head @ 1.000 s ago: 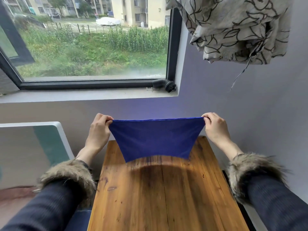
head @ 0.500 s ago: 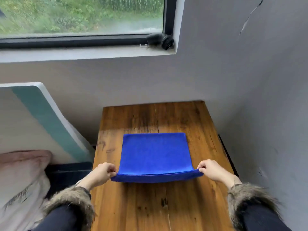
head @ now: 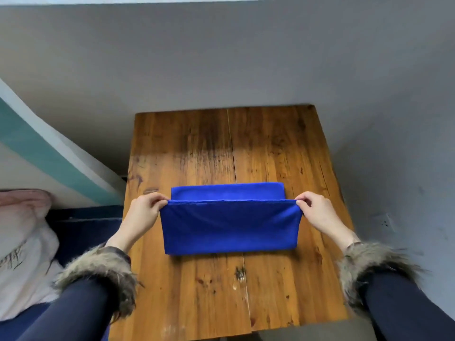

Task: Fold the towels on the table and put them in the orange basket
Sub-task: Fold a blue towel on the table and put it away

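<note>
Blue towel (head: pixel 230 227) on the table (head: pixel 270 153) — left hand (head: pixel 144 212) and right hand (head: pixel 317 212) fingers pinching its corners.

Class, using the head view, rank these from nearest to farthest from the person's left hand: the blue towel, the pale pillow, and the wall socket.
1. blue towel: pinched at its corner by the left hand, at mid table.
2. pale pillow: off the table, to the left.
3. wall socket: on the wall at far right, beyond the right hand.
</note>
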Available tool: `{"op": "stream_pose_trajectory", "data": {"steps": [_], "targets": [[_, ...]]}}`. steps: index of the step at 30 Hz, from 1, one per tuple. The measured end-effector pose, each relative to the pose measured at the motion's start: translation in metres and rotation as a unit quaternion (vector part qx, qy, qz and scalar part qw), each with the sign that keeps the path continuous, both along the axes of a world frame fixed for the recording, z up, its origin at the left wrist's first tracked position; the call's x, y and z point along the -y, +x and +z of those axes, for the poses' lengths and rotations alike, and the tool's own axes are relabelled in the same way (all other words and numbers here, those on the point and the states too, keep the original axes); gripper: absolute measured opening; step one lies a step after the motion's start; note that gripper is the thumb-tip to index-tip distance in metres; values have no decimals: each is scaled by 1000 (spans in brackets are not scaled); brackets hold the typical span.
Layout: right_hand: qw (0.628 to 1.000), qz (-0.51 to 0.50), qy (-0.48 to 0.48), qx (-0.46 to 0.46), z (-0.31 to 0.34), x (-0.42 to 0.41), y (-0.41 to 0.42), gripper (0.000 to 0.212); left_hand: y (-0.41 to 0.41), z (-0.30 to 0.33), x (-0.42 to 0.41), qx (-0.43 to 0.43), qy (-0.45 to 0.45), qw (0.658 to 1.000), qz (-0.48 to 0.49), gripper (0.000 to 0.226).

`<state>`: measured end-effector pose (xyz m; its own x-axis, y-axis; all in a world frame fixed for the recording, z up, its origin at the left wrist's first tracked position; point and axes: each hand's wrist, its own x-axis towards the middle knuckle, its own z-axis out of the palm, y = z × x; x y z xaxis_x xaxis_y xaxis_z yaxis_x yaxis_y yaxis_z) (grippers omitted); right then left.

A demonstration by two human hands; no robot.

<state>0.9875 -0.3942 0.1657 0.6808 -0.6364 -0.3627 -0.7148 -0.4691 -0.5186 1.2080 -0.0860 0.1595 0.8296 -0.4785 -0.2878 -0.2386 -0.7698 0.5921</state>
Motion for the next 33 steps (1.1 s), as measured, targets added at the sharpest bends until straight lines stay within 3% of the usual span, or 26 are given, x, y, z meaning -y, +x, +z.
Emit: {"op": "stream_pose_trajectory", "data": {"steps": [8,22,25,29,33], "targets": [[999,-45,-7,23,-57,24,55,18,38,-53,27,28,-5,999,46,19],[994,-106,10,1,-124,38,75,13,57,-120,37,32,10,996,82,13],[988,-132,-68,40,-124,26,74,24,50,-123,36,99,39,990,97,24],[975,24,-199,98,-127,-33,64,45,-3,-117,55,251,64,966,-11,39],[957,174,-225,49,-155,-92,60,49,-59,-141,84,231,112,940,-222,49]]}}
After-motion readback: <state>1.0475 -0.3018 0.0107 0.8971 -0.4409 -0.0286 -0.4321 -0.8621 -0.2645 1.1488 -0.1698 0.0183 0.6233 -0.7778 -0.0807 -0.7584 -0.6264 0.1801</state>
